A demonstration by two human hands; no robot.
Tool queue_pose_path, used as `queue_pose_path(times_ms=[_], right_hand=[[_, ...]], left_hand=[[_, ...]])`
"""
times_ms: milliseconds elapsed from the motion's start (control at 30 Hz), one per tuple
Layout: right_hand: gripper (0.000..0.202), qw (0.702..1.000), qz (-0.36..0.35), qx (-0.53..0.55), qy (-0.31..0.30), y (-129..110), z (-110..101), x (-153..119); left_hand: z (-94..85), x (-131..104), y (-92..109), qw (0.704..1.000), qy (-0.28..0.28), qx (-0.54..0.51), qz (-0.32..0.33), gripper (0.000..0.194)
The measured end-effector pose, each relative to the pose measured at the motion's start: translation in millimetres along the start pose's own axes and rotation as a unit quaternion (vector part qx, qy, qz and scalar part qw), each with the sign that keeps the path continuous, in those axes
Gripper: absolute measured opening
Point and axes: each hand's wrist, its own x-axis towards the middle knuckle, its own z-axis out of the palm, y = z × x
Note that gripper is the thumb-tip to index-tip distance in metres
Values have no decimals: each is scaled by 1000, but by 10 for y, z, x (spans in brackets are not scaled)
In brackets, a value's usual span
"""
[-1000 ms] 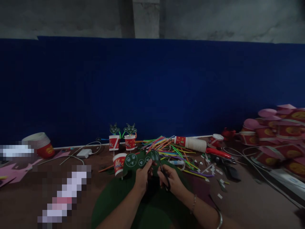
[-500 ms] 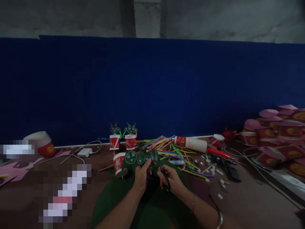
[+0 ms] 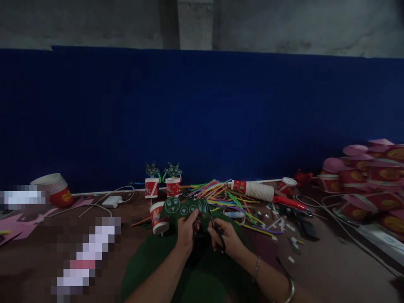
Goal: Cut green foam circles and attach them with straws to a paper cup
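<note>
Pinched on One Side, Gripped on the Other

The left hand has its thumb and fingers pressed together on a piece of green paper. The right hand has its fingers curled around the handles of black scissors. I can't tell if the blades are apart.

The paper is in front of both hands, at the tips of the left fingers. Its long way goes from side to side, while the blades point up and away, across it. They are at the right end, just beside the drawn ears; I can't see if they touch. The right hand is nearer that end. The drawn face sticks out on the left.

Compared with a second ago, the face end sits a little higher. The hands are in almost the same place.

By the face end, a red cup leans over. Behind it are two cups with paper cat heads on top. Farther right, bright sticks lie in a messy heap beside a long stack of cups on the table.
</note>
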Motion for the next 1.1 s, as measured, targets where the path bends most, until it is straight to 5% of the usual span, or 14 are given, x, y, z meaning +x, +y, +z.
queue_pose_path(times_ms=[1100], right_hand=[[34, 999, 23, -22, -14, 49, 0, 30]], left_hand=[[1, 28, 28, 998, 43, -24, 38, 35]])
